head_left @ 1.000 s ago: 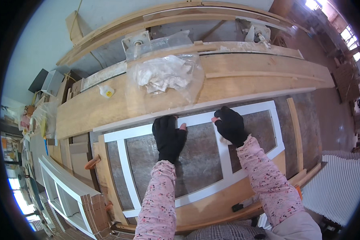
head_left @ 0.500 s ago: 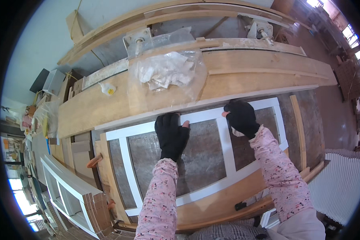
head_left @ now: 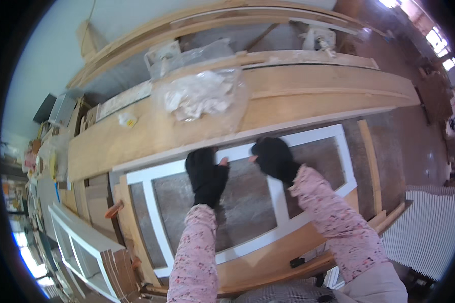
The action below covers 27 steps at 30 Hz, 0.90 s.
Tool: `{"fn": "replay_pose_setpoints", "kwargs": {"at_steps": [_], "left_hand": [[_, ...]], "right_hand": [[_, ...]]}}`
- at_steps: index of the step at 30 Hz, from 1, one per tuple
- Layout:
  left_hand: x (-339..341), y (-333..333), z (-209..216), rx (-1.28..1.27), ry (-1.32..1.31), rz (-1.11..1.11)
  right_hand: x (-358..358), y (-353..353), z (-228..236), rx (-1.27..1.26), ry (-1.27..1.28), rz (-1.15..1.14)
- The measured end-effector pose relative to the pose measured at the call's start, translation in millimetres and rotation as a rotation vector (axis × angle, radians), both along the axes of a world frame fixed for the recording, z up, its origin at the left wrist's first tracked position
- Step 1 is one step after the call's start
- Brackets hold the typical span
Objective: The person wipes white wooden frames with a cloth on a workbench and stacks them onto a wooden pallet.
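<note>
A white rectangular frame (head_left: 247, 251) with crossbars lies flat on the bench. My left hand (head_left: 206, 177), in a black fingerless glove, is bent over its far rail, with the fingers at the outer edge and the thumb apart. Farther right along the same rail sits my right hand (head_left: 276, 160), gloved alike. Its fingers are curled under, with the thumb pointing left; whatever lies inside that grip is hidden. Both forearms wear pink flowered sleeves.
Behind the frame, a clear plastic bag of white crumpled material (head_left: 199, 96) and a small white bottle (head_left: 127, 119) rest on a wooden board (head_left: 283, 111). Stacked white frames (head_left: 81, 240) stand left, white ribbed pieces (head_left: 424, 230) right. A black-handled tool (head_left: 299, 262) lies nearby.
My right hand has slid left along the far rail, closer to my left hand. A bit of white seen under the right palm earlier no longer shows. The view has shifted slightly.
</note>
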<state>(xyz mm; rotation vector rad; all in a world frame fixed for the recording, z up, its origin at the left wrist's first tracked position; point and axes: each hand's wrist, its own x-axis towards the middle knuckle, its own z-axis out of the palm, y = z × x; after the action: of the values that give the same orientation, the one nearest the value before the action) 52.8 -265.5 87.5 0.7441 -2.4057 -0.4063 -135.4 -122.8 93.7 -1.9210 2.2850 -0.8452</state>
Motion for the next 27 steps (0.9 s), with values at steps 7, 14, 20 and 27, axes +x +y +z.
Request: {"fn": "replay_pose_setpoints", "kwargs": {"at_steps": [7, 14, 20, 27], "left_hand": [[4.9, -3.5, 9.9, -0.051, -0.052, 0.023], [-3.5, 2.8, 5.9, -0.108, -0.126, 0.052], [-2.6, 5.6, 2.6, -0.102, -0.174, 0.039], [-4.3, 8.0, 1.5, -0.083, -0.188, 0.060]], "right_hand": [[-59.0, 82.7, 26.0, -0.100, -0.431, -0.206], [-171.5, 180.6, -17.6, -0.093, -0.085, -0.570], [-182.9, 185.3, -33.9, -0.168, -0.174, -0.696], [-183.8, 190.9, -24.7, -0.265, -0.174, -0.485]]}}
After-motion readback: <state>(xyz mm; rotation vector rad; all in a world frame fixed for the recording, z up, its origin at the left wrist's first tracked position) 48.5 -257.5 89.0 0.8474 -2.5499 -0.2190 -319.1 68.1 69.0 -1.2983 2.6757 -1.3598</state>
